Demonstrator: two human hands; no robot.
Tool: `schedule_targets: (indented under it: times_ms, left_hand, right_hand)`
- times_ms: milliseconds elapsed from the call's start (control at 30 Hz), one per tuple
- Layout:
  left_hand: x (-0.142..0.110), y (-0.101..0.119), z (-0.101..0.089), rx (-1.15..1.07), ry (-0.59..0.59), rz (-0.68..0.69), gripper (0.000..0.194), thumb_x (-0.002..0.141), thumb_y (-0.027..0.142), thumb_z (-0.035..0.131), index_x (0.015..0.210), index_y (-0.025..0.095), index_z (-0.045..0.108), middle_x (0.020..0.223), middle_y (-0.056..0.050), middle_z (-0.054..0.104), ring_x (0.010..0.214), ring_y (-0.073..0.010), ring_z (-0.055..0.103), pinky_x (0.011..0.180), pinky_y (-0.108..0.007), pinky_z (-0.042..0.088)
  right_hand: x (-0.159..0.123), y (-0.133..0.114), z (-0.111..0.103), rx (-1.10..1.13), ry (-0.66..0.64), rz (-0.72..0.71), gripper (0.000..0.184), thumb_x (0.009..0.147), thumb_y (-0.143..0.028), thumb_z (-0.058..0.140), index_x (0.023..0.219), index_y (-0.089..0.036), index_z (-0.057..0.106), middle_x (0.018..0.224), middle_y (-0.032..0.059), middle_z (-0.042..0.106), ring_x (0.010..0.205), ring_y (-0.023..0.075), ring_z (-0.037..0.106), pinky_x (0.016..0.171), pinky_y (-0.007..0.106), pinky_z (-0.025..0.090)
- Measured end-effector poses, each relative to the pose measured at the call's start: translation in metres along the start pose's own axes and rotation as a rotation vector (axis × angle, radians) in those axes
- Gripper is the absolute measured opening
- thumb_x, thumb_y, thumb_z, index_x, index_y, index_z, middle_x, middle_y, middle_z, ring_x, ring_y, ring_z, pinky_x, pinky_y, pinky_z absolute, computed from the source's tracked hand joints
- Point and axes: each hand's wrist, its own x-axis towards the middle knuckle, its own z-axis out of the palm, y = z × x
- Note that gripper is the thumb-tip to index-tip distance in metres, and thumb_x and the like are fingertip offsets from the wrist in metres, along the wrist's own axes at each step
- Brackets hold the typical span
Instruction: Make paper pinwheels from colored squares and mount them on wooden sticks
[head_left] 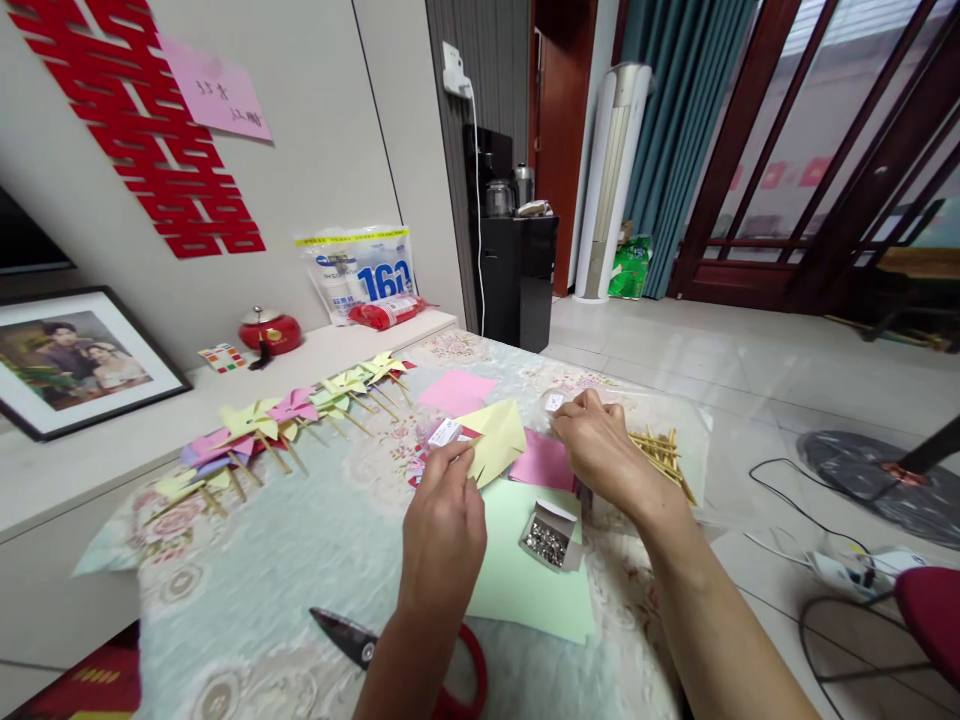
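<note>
My left hand (444, 515) pinches a yellow square of paper (501, 445) with a slit cut in it, tilted above the table. My right hand (598, 440) is closed, knuckles up, beside a clear wrapping with a white label (554, 402). Its fingertips are hidden, so what they grip cannot be told. Wooden sticks (666, 460) lie in clear plastic right of that hand. Between my forearms, an open little box of silver pins (547, 543) stands on pale green paper (525, 605). Pink paper (545, 460) lies between the hands.
Several paper pinwheels (292, 404) on sticks line the table's far left edge. Scissors (341, 635) with red handles lie partly under my left forearm. Another pink sheet (456, 391) lies farther back. A framed photo (172, 385) and a red pot (271, 332) stand on the white cabinet.
</note>
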Motion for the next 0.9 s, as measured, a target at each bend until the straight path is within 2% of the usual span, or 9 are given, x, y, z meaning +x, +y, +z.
schedule_targets:
  times_ms: [200,267,400,633,900]
  left_hand:
    - [-0.036,-0.017,-0.017,-0.016,0.115,-0.165,0.031,0.088,0.018,0.05,0.111,0.013,0.071,0.115,-0.012,0.069,0.108,-0.0253,0.066,0.094,-0.038,0.054]
    - [-0.05,-0.025,-0.018,-0.113,0.077,-0.232,0.031,0.087,0.021,0.055,0.113,0.017,0.071,0.117,-0.01,0.069,0.11,-0.0239,0.066,0.096,-0.036,0.053]
    - [-0.068,-0.033,-0.015,-0.4,0.107,-0.394,0.028,0.086,0.027,0.062,0.111,0.023,0.075,0.119,-0.008,0.068,0.115,-0.0237,0.063,0.101,-0.035,0.05]
    - [-0.074,-0.034,-0.012,-0.9,0.16,-0.61,0.025,0.079,0.031,0.073,0.103,0.025,0.079,0.125,-0.008,0.066,0.11,-0.0242,0.065,0.091,-0.031,0.056]
    - [-0.071,-0.032,-0.019,-1.077,0.205,-0.717,0.024,0.07,0.031,0.081,0.093,0.024,0.082,0.119,-0.008,0.067,0.1,-0.0223,0.067,0.087,-0.03,0.057]
  right_hand:
    - [-0.001,-0.012,0.003,-0.051,-0.105,-0.054,0.027,0.086,0.004,0.046,0.075,-0.012,0.065,0.086,0.0125,0.067,0.093,0.0255,0.047,0.065,0.037,0.019]
    - [-0.001,-0.016,0.004,-0.076,-0.126,-0.067,0.028,0.086,0.004,0.046,0.077,-0.013,0.066,0.086,0.0127,0.068,0.093,0.0264,0.047,0.065,0.037,0.019]
    - [0.001,-0.023,0.008,-0.141,-0.182,-0.051,0.028,0.085,0.005,0.048,0.078,-0.013,0.069,0.087,0.0132,0.07,0.097,0.0278,0.048,0.067,0.038,0.021]
    - [0.003,-0.024,0.014,-0.166,-0.231,-0.045,0.028,0.085,0.003,0.051,0.07,-0.012,0.069,0.073,0.0147,0.069,0.092,0.028,0.052,0.071,0.038,0.023]
    - [0.002,-0.023,0.015,-0.14,-0.22,-0.062,0.025,0.083,-0.001,0.054,0.068,-0.016,0.069,0.078,0.0116,0.071,0.093,0.0267,0.053,0.075,0.039,0.024]
